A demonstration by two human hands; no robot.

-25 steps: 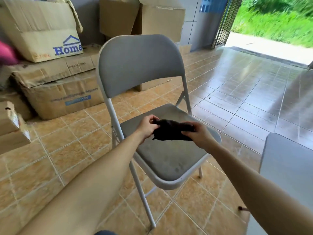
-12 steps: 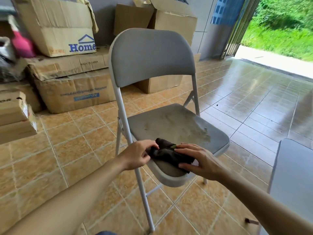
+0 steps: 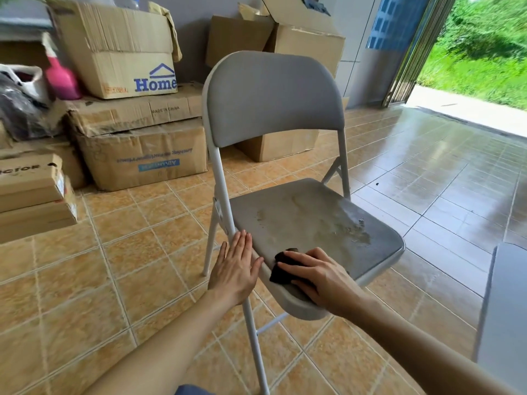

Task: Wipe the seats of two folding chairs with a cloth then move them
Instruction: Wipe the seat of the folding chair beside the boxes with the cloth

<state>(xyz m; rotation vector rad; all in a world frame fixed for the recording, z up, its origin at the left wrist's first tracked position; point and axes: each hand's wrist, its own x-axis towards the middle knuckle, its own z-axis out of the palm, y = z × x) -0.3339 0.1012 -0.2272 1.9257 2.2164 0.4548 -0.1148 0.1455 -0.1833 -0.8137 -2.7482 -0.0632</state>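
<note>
Nearest to the camera, two bare forearms reach forward from the bottom edge of the view. The right hand (image 3: 313, 276) lies flat on a dark cloth (image 3: 281, 270), with its fingers spread over it, and it presses the cloth on the near corner of the seat (image 3: 319, 223) of a grey folding chair (image 3: 271, 98). Only the left part of the cloth shows; the rest is hidden under the palm. Just to the left of the right hand is the left hand (image 3: 235, 267). It is wide and flat, holding nothing, fingers straight and together, and it rests against the left rim of the seat, near the white frame tube. Beyond the right hand, the padded seat has pale dusty stains and a few small crumbs toward its far right side. Further behind both hands the curved grey backrest stands upright on white tubes. To the right of the right hand, at the edge of the view, a part of a second grey chair (image 3: 504, 309) is seen, but I cannot tell which part it is. The floor (image 3: 114, 266) under the hands is of orange tiles. Far beyond the left hand cardboard boxes (image 3: 119, 52) are stacked by the wall, one printed with "Home", and a pink object (image 3: 61, 79) stands beside them. Far to the right, an open door shows green plants outside.
</note>
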